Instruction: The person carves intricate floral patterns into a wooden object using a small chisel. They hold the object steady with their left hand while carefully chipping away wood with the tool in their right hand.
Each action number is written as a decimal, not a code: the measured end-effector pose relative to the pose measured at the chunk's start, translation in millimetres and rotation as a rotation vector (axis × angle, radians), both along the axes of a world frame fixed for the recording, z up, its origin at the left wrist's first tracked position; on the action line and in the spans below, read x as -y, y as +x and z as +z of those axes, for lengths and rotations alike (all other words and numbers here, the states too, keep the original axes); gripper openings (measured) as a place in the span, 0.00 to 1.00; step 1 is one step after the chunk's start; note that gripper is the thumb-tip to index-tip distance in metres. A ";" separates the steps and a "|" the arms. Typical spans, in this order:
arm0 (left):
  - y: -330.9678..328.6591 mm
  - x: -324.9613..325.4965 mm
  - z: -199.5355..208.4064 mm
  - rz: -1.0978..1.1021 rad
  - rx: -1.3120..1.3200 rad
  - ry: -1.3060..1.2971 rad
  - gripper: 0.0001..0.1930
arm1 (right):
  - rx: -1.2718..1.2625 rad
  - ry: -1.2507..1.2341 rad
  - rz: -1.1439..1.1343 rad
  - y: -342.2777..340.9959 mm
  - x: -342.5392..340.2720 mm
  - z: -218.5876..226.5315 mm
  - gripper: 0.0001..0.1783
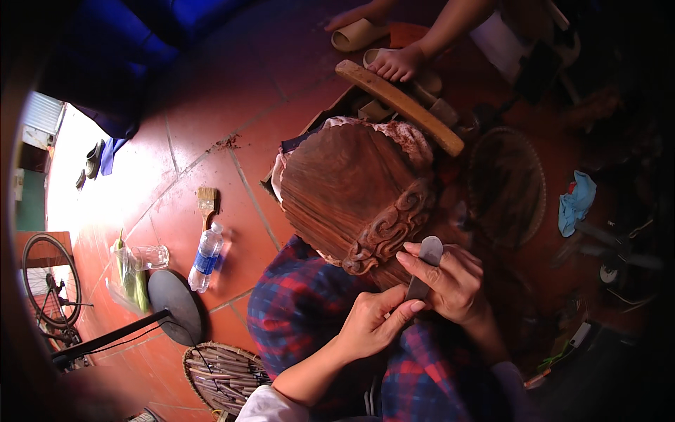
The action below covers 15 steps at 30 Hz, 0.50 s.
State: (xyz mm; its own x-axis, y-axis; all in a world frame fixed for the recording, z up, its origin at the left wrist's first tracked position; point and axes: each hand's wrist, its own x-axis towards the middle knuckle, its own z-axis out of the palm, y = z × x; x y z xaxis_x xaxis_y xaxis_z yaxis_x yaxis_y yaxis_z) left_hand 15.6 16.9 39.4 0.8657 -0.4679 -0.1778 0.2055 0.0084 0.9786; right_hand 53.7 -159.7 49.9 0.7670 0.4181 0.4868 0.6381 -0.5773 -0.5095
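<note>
Both hands are close together over my lap, just below a reddish-brown carved wood panel [351,172]. Its face is smooth with dark grain, and raised scrollwork runs along the lower right edge. My left hand [376,323] pinches the lower part of a flat grey strip with a rounded end [431,250] between thumb and fingers. Fingers of my right hand [453,285] wrap the same strip higher up, partly covering it. Whether it is stone or metal I cannot tell. Pinkish cloth [408,137] shows under the panel, which rests near my plaid-covered knee [299,288].
A wooden bar [401,105] lies beyond the panel, near another person's bare foot [397,63]. On the tiled floor to the left are a brush [207,200], a water bottle [206,260], a round black base [176,306] and a basket of handled tools [221,373]. A blue cloth [576,204] lies right.
</note>
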 end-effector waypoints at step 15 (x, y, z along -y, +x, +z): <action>1.6 33.3 -8.6 0.017 0.672 0.252 0.30 | -0.585 0.915 -0.288 17.5 28.8 17.9 0.22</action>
State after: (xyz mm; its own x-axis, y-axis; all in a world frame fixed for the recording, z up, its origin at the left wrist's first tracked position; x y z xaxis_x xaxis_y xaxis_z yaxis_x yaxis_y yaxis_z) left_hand 17.3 -16.4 30.8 0.8325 -0.4685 0.2955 -0.4405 -0.2364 0.8661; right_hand 71.2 -188.6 67.8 0.9885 -0.1421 0.0526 0.0645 0.0804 -0.9947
